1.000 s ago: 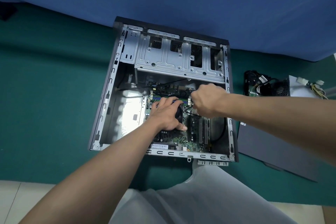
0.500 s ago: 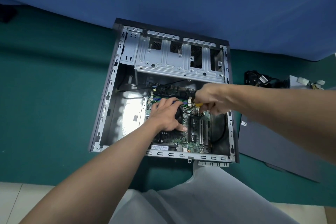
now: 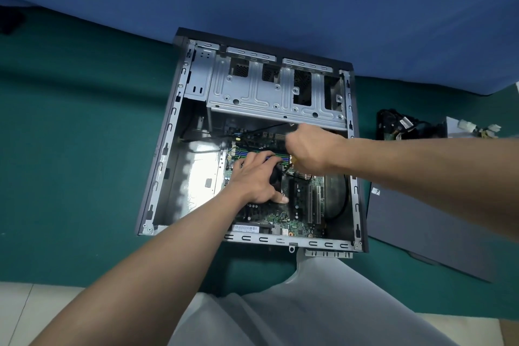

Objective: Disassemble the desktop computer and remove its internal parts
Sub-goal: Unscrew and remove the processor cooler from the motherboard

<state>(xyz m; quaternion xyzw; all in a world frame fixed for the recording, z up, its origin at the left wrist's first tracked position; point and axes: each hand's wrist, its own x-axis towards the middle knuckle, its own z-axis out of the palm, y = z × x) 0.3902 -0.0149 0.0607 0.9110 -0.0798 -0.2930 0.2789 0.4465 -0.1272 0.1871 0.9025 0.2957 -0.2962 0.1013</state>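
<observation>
There, the computer case (image 3: 168, 149) holds the motherboard (image 3: 299, 205); the left hand (image 3: 252, 180) rests relaxed fingers on its fan (image 3: 276, 175), and just beside them the right hand (image 3: 311, 149) clenches a screwdriver (image 3: 294, 159).

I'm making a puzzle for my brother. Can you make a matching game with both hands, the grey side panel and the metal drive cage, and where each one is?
Things:
1 left hand
2 right hand
3 side panel
4 drive cage

Places:
A at the far end of the case
B on the green mat, right of the case
C resting on the black fan
D gripping a tool with a yellow part

Pairs: 1-C, 2-D, 3-B, 4-A.
</observation>
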